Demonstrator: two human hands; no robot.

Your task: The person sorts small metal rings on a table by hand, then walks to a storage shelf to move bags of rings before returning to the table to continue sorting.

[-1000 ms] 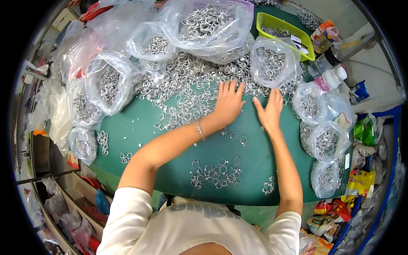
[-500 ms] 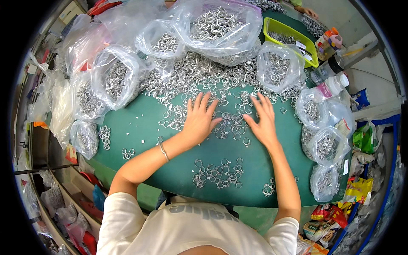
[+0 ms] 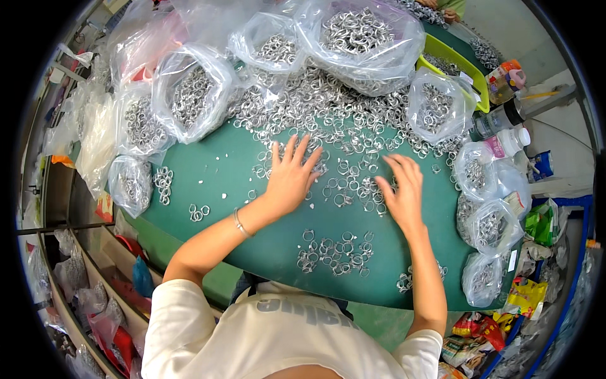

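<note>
Many small silver-coloured metal rings lie loose on a green tabletop (image 3: 208, 170). My left hand (image 3: 291, 177) rests low over the left edge of the loose rings, its fingers spread, some rings beside and under the fingertips. To its right, my right hand (image 3: 404, 192) is open with fingers apart and slightly bent, beside a cluster of rings (image 3: 372, 192). Another group of rings (image 3: 338, 252) lies between my forearms, nearer my body. A few more rings (image 3: 405, 279) are partly hidden by my right forearm. Neither hand visibly grips a ring.
A dense heap of rings (image 3: 328, 104) spreads behind my hands. Clear plastic bags of rings, such as a large one (image 3: 379, 76) at the back and one (image 3: 483, 278) at the right, surround the work area. A yellow-green tray (image 3: 483, 95) and bottles (image 3: 511, 140) stand back right. Another person's hand (image 3: 449, 16) shows beyond.
The view has shifted, so the table appears farther right. My right hand has come nearer my body, with rings beside it. My left hand has moved slightly left over the table.
</note>
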